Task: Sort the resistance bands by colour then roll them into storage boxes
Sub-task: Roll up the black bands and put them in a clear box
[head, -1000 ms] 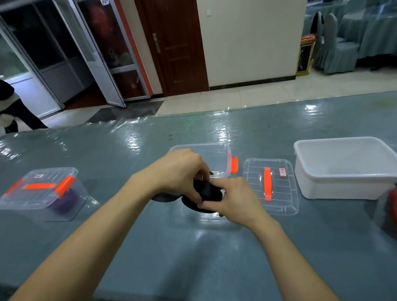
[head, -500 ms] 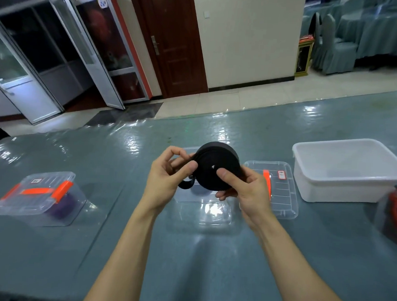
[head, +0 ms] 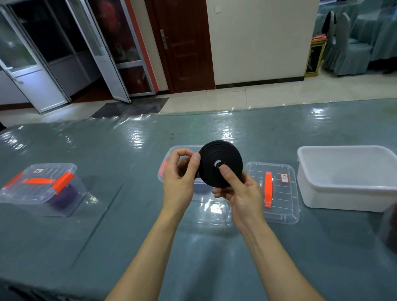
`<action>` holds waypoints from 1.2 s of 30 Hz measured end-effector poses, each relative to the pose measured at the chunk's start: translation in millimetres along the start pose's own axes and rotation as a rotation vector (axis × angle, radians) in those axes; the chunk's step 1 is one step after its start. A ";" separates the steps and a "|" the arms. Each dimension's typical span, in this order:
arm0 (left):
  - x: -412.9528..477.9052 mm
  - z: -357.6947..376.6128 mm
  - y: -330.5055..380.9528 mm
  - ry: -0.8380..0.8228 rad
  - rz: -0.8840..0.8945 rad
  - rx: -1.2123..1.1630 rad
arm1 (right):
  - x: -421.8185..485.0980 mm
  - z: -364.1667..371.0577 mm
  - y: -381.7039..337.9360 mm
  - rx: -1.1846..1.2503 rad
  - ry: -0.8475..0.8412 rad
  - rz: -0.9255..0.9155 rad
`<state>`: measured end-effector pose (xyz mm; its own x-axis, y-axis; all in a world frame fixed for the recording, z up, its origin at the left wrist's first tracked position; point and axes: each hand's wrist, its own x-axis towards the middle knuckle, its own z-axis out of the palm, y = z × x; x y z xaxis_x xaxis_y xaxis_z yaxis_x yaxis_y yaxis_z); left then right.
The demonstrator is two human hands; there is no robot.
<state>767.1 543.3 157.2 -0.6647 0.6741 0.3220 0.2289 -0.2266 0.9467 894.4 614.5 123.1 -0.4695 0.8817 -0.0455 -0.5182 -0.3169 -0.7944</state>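
A glossy teal bench [head: 209,255] fills a tiled hall with a dark wooden door. Above the bench's middle, a rolled black resistance band [head: 215,156] stands upright between two hands. The right hand [head: 243,195] clamps it from 5 o'clock, thumb on the coil's face beside the centre hole. The left hand [head: 179,179] pinches its rim at 9 o'clock. Just behind sits an open clear box [head: 183,148]. At 3 o'clock lies a clear lid [head: 282,209] with an orange handle, and a white tub [head: 353,183] beyond. At 9 o'clock, well apart, a closed clear box [head: 35,187] holds a purple band [head: 62,198].
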 end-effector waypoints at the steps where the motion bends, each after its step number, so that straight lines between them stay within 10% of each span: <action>1: 0.7 -1.0 -0.4 -0.038 -0.010 0.002 | 1.2 -0.8 1.4 0.009 0.001 0.002; 11: 36.3 -32.8 12.2 -0.511 -0.009 0.339 | 26.5 -47.1 -27.0 -0.621 -0.293 0.036; 19: 70.0 -29.6 41.7 -0.912 0.106 0.704 | 29.7 -44.4 -15.1 -0.610 -0.342 0.065; 30: 60.1 -29.9 6.1 -0.539 0.032 0.169 | 34.6 -23.2 1.5 -0.354 -0.195 0.048; 36: 81.1 -52.9 -32.1 -0.454 0.009 0.274 | 57.1 -5.2 38.2 -0.225 -0.056 0.149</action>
<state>668.2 568.0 153.2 -0.3007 0.9235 0.2382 0.4504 -0.0826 0.8890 851.5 654.5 87.0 -0.5707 0.8085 -0.1434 -0.2717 -0.3508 -0.8962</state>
